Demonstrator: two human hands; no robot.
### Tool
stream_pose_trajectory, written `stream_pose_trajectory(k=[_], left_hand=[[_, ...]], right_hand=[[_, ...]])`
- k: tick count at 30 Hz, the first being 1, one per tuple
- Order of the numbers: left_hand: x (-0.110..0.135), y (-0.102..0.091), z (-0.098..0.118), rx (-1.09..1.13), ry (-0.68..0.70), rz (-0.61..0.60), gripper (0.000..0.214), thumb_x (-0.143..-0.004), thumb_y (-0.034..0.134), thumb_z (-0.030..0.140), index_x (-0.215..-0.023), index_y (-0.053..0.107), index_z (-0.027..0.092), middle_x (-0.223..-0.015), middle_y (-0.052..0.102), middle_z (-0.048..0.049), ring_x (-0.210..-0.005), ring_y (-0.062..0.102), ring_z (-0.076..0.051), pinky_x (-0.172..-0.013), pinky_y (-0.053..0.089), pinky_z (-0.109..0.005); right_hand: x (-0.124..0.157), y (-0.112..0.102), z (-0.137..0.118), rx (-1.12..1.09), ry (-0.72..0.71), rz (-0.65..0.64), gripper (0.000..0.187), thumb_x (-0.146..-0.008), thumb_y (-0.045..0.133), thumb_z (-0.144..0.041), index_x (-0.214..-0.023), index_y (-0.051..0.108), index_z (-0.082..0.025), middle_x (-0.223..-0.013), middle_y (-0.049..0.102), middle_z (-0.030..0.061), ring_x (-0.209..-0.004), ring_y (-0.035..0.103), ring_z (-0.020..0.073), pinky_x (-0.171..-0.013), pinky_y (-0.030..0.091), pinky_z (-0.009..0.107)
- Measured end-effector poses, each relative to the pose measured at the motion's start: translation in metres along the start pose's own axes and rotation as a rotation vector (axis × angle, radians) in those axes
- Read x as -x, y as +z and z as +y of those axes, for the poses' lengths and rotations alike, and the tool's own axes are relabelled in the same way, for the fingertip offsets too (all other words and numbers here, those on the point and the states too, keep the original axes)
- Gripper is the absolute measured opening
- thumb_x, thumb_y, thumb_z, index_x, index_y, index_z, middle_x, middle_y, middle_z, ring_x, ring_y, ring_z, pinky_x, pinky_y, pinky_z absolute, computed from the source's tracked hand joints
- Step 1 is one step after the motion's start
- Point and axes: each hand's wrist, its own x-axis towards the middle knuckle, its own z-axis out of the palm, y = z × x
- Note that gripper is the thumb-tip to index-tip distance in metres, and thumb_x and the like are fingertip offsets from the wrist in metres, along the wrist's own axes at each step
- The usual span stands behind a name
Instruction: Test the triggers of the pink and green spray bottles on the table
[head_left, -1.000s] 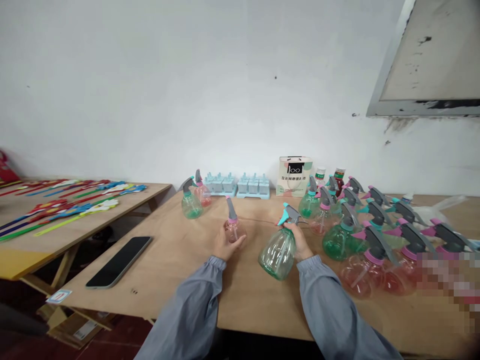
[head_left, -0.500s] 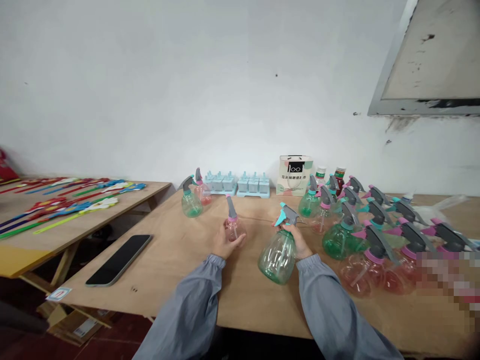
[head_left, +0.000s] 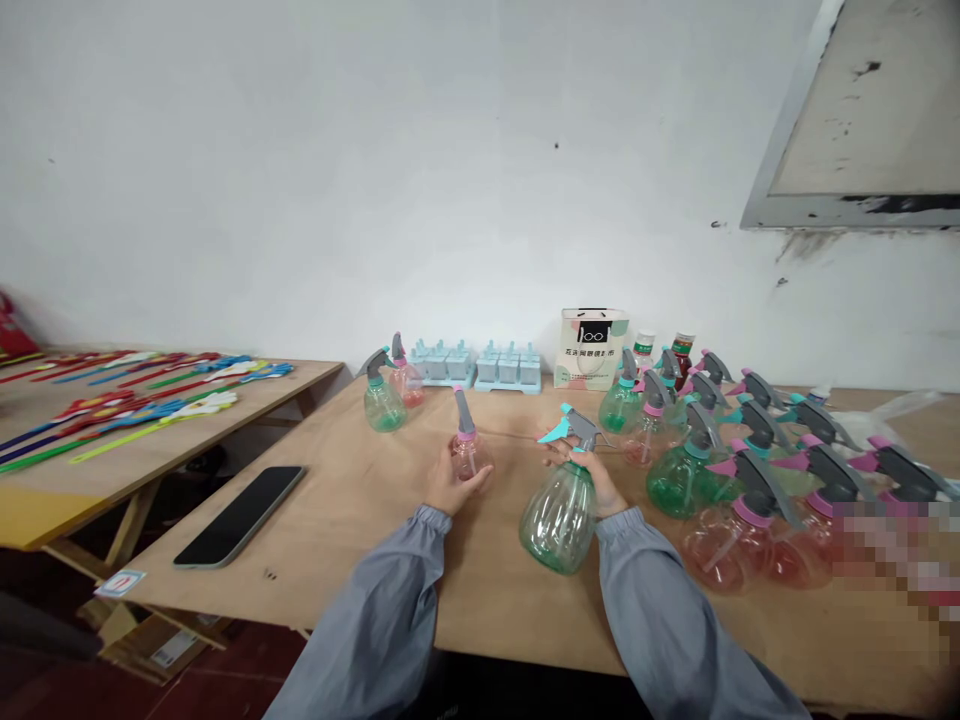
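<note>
My left hand [head_left: 448, 487] is wrapped round a small pink spray bottle [head_left: 468, 450] that stands upright on the wooden table [head_left: 360, 520]. My right hand [head_left: 596, 478] grips the neck of a larger green spray bottle [head_left: 561, 510] with a grey and teal trigger head, held tilted above the table. Both arms wear grey sleeves.
A crowd of several green and pink spray bottles [head_left: 750, 470] fills the table's right side. Two more bottles [head_left: 386, 395], blue ice moulds [head_left: 480, 365] and a small paper bag [head_left: 592, 348] stand at the back. A black phone [head_left: 240, 515] lies at left. A side table [head_left: 112, 440] holds coloured sticks.
My right hand has turned the green bottle more upright, its trigger head swinging slightly to the left. The left hand and the pink bottle have stayed put.
</note>
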Motion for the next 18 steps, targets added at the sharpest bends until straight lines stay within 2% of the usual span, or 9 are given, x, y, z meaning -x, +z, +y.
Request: stream_pose_trajectory(k=[3,7,9,13,15,18], left_hand=[[0.0001,-0.001,0.0024,-0.04,0.001,-0.02,0.081,-0.062,0.082,0.047,-0.129,0.046,0.018,-0.117,0.066,-0.0128,-0.115,0.063,-0.032,-0.102,0.049,-0.05],[-0.0001,-0.0019,0.0044,-0.054,0.007,-0.017,0.081,-0.062,0.082,0.045,-0.129,0.045,0.018,-0.116,0.066,-0.013,-0.116,0.062,-0.033,-0.102,0.048,-0.051],[-0.0002,-0.002,0.0047,-0.057,0.006,-0.016,0.082,-0.061,0.082,0.045,-0.129,0.045,0.017,-0.116,0.065,-0.0137,-0.115,0.062,-0.033,-0.101,0.049,-0.051],[-0.0002,-0.002,0.0045,-0.052,0.004,-0.024,0.081,-0.063,0.081,0.045,-0.129,0.045,0.017,-0.117,0.065,-0.0142,-0.113,0.064,-0.033,-0.099,0.05,-0.051],[-0.0002,-0.0019,0.0041,-0.047,0.012,-0.017,0.08,-0.063,0.081,0.045,-0.129,0.045,0.018,-0.117,0.066,-0.0141,-0.112,0.064,-0.033,-0.098,0.05,-0.051],[-0.0003,-0.0016,0.0036,-0.051,0.015,-0.01,0.081,-0.062,0.081,0.045,-0.13,0.045,0.018,-0.116,0.066,-0.0143,-0.113,0.064,-0.033,-0.099,0.05,-0.05]], right_hand=[[-0.0005,0.0005,0.0018,0.016,0.007,0.003,0.029,-0.069,0.065,-0.04,-0.094,0.067,-0.025,-0.092,0.073,0.0038,-0.094,0.065,0.0246,-0.078,0.051,0.037],[-0.0028,-0.0012,0.0055,0.058,-0.073,0.184,0.025,-0.063,0.07,-0.037,-0.084,0.066,-0.024,-0.081,0.071,0.0007,-0.076,0.062,0.0192,-0.07,0.048,0.031],[-0.0029,0.0,0.0049,0.063,-0.109,0.235,0.024,-0.061,0.071,-0.035,-0.082,0.066,-0.024,-0.081,0.071,0.0001,-0.076,0.061,0.0183,-0.071,0.048,0.031],[-0.0005,0.0067,0.0012,0.065,-0.063,0.171,0.028,-0.062,0.073,-0.038,-0.086,0.067,-0.025,-0.091,0.073,0.0016,-0.09,0.064,0.0216,-0.076,0.049,0.033],[0.0001,0.0082,0.0017,0.078,-0.053,0.181,0.028,-0.062,0.074,-0.04,-0.086,0.068,-0.025,-0.091,0.074,0.0023,-0.089,0.065,0.0223,-0.074,0.05,0.033],[-0.0012,0.0054,0.0055,0.098,-0.078,0.319,0.029,-0.06,0.075,-0.043,-0.081,0.068,-0.023,-0.08,0.073,0.0016,-0.076,0.064,0.0204,-0.065,0.049,0.031]])
